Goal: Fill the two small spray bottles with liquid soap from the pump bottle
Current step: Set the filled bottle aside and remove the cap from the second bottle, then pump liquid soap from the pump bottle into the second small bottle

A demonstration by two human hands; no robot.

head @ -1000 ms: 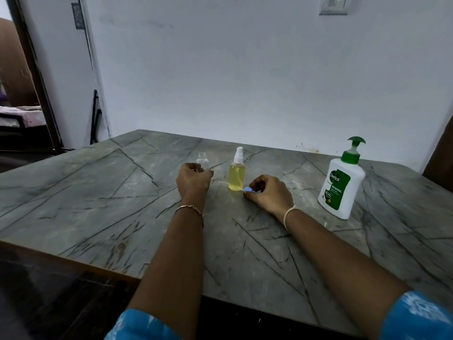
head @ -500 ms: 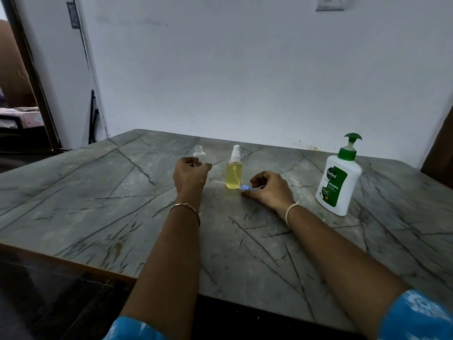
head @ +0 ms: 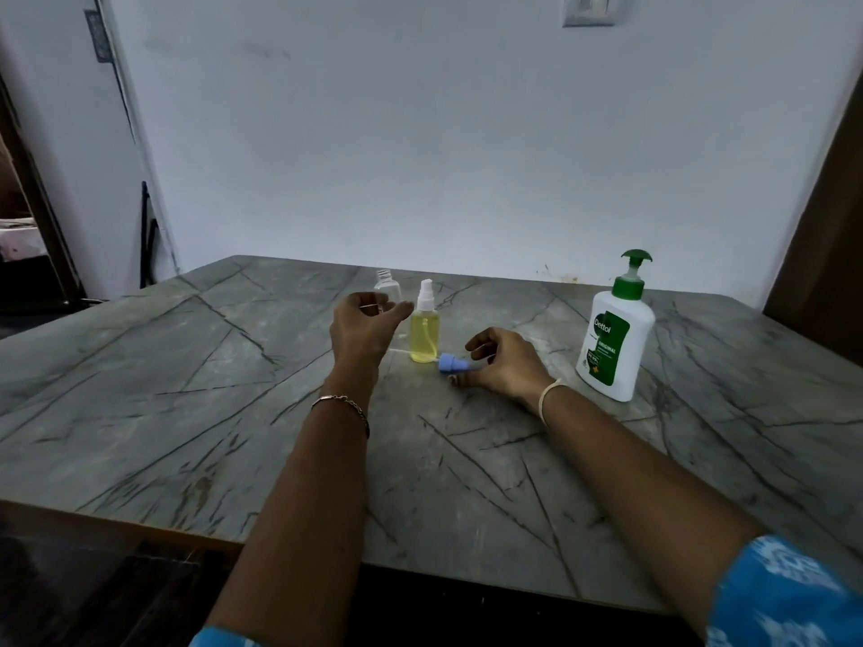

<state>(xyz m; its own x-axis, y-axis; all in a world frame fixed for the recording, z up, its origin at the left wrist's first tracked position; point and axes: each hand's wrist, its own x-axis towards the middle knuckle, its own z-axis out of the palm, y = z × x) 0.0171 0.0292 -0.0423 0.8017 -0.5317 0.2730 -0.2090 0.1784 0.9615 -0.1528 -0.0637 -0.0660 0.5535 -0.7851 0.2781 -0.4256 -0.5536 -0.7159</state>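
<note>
A clear, uncapped spray bottle (head: 386,288) stands on the grey marble table (head: 187,389). My left hand (head: 363,330) curls round its lower part and hides most of the body. Just to the right stands a second spray bottle (head: 424,336), full of yellow liquid, with a white sprayer on top. A blue spray cap (head: 451,364) lies on the table in front of it, its thin tube pointing left. My right hand (head: 506,361) rests on the table and holds the cap's rear end between thumb and curled fingers. The white pump bottle (head: 611,340) with a green head stands to the right.
The table runs back to a pale wall. A dark doorway opens at the far left, and a brown panel stands at the right edge. The table's near edge is a wooden strip (head: 116,523).
Both hands stay in place. My left fingers have loosened a little round the clear bottle. My right index finger has lifted, so more of the blue cap shows.
</note>
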